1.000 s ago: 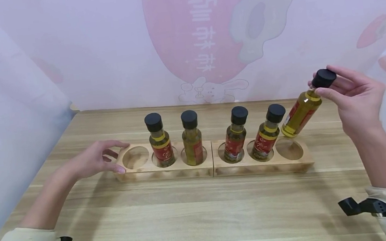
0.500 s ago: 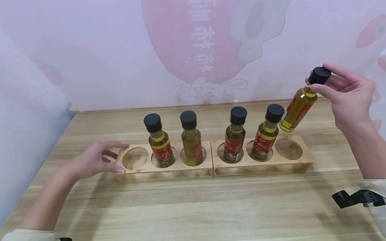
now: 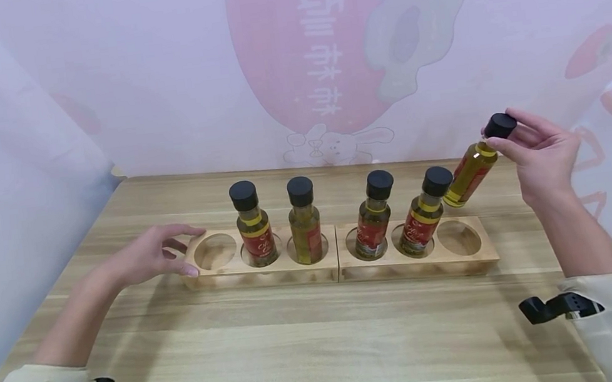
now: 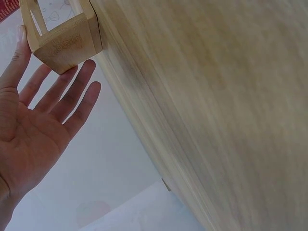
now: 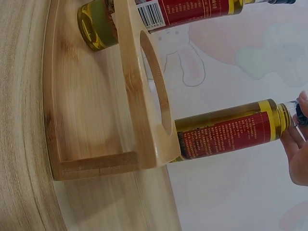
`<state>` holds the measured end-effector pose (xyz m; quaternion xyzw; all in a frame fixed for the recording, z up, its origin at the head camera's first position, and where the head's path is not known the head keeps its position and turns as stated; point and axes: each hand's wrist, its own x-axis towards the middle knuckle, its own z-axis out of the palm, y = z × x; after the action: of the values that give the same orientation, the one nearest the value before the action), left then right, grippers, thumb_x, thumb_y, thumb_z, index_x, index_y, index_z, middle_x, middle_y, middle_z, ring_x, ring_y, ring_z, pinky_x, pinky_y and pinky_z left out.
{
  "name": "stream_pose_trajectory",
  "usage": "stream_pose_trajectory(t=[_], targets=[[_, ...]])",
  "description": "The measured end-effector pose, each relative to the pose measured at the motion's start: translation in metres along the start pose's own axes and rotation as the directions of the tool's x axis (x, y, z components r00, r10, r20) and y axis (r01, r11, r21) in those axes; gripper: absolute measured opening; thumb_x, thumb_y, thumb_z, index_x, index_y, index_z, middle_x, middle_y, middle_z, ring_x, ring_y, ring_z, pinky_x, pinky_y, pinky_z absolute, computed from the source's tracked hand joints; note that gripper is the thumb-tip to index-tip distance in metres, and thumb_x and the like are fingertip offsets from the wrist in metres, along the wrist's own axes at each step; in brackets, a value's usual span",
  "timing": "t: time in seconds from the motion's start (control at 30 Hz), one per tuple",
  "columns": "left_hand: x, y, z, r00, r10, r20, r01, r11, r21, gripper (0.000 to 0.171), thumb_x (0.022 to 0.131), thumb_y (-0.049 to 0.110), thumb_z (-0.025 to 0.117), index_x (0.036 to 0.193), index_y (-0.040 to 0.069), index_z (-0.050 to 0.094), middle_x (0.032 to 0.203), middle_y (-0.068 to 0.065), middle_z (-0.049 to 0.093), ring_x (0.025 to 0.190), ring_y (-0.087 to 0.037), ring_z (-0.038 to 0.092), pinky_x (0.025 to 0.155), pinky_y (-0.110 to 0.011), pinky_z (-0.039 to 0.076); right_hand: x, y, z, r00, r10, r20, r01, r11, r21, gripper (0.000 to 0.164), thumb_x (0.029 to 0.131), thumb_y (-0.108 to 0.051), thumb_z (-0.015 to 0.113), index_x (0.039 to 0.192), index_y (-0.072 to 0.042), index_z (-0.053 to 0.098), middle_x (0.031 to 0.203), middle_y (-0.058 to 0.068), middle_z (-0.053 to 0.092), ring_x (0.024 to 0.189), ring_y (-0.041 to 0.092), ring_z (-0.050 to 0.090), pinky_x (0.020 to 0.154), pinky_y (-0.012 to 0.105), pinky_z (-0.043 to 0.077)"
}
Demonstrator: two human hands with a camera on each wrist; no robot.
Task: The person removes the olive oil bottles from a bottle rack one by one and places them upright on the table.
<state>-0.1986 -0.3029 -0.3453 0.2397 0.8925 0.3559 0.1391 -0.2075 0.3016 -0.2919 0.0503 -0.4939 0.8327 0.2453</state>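
Observation:
My right hand (image 3: pixel 548 157) pinches the black cap and neck of an oil bottle (image 3: pixel 472 174) with yellow-green oil and a red label. It hangs tilted behind the right wooden bottle rack (image 3: pixel 419 264), near that rack's rightmost round hole. Its lower end is partly hidden by the rack in the right wrist view. My left hand (image 3: pixel 146 254) holds the outer end of the left wooden bottle rack (image 3: pixel 270 277), thumb at the front edge and fingers at the back. Two similar bottles stand in each rack, among them a front-labelled bottle (image 3: pixel 257 237) and a bottle (image 3: pixel 421 222).
The racks stand end to end on a wood-grain table (image 3: pixel 323 340). Behind hangs a pale printed curtain (image 3: pixel 169 80), with more fabric at both sides. Black wrist cameras sit at both cuffs, such as the right camera (image 3: pixel 557 307).
My right hand has shifted left with the oil bottle, bringing it closer behind the bottle at the right. The left hand and both racks stay in place.

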Motion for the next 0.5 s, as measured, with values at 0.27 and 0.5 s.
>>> stream_pose_trajectory(t=[0.27, 0.5], targets=[[0.0006, -0.0012, 0.0003, 1.0, 0.004, -0.001, -0.004, 1.0, 0.003, 0.072, 0.083, 0.014, 0.088, 0.143, -0.007, 0.055, 0.144, -0.03, 0.055, 0.114, -0.042, 0.066, 0.093, -0.053, 0.06, 0.0047, 0.0055, -0.0015, 0.999, 0.028, -0.039, -0.029, 0.999, -0.039, 0.053, 0.072, 0.033, 0.074, 0.117, 0.005, 0.075, 0.094, 0.013, 0.079, 0.08, 0.022, 0.079, 0.076, 0.027, 0.062], [0.0005, -0.0024, -0.0002, 1.0, 0.009, 0.001, -0.009, 1.0, 0.004, 0.072, 0.082, 0.014, 0.089, 0.142, -0.008, 0.055, 0.143, -0.031, 0.056, 0.113, -0.042, 0.067, 0.091, -0.051, 0.061, 0.0073, 0.0085, -0.0015, 0.993, 0.045, -0.107, -0.059, 0.99, -0.126, 0.053, 0.07, 0.031, 0.077, 0.113, 0.0, 0.079, 0.088, 0.007, 0.08, 0.082, 0.014, 0.078, 0.074, 0.022, 0.062]])
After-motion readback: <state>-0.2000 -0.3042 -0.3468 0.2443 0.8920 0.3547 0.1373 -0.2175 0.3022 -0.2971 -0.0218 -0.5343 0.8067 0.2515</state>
